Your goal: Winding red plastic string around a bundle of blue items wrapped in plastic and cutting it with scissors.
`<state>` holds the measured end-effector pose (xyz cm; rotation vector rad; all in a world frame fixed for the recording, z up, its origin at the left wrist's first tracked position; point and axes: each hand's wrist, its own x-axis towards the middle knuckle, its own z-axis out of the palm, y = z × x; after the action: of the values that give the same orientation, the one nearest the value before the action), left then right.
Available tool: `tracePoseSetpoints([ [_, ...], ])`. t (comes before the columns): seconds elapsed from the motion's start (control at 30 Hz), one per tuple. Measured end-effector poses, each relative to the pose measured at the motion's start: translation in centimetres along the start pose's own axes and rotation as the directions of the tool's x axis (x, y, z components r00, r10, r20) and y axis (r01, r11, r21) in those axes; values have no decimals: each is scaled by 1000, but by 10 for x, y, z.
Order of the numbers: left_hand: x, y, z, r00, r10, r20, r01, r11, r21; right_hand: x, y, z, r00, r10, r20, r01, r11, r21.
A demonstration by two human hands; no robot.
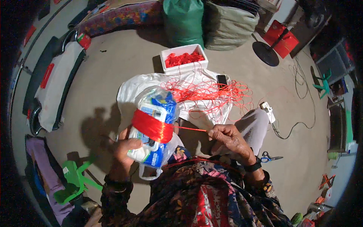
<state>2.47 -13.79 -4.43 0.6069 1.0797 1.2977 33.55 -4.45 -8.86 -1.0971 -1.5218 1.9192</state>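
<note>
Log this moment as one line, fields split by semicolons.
left hand: holding package; right hand: pinching red cord; cord: wound around package, taut to right hand; loose cord: tangled on white sheet

Left hand [124,149] is holding a blue-and-white plastic-wrapped package [155,159], tilted. A band of red cord [153,126] is circling its middle. Right hand [230,140] is pinching the red strand [191,129], which is running taut from the band. Beyond, loose red cord [204,92] is lying tangled on a white sheet [130,90], dark phone [221,80] sitting among the loops. White box [187,68] is holding more red cord at the sheet's far edge. Blue-handled scissors [270,157] are lying on the floor [291,140], right of the right wrist; white power strip [267,110] is resting near the knee. Green sack [184,22] is standing behind the box.
</note>
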Motion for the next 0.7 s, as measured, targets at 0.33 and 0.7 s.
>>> tracePoseSetpoints([
  [0.33,13,-34,28,998,8,-57,-12,998,-61,-15,20,-30,975,-222,19,211,891,-401],
  [0.7,60,-90,31,999,32,-32,-23,967,256,-102,29,-180,699,-150,-699,194,981,-16],
])
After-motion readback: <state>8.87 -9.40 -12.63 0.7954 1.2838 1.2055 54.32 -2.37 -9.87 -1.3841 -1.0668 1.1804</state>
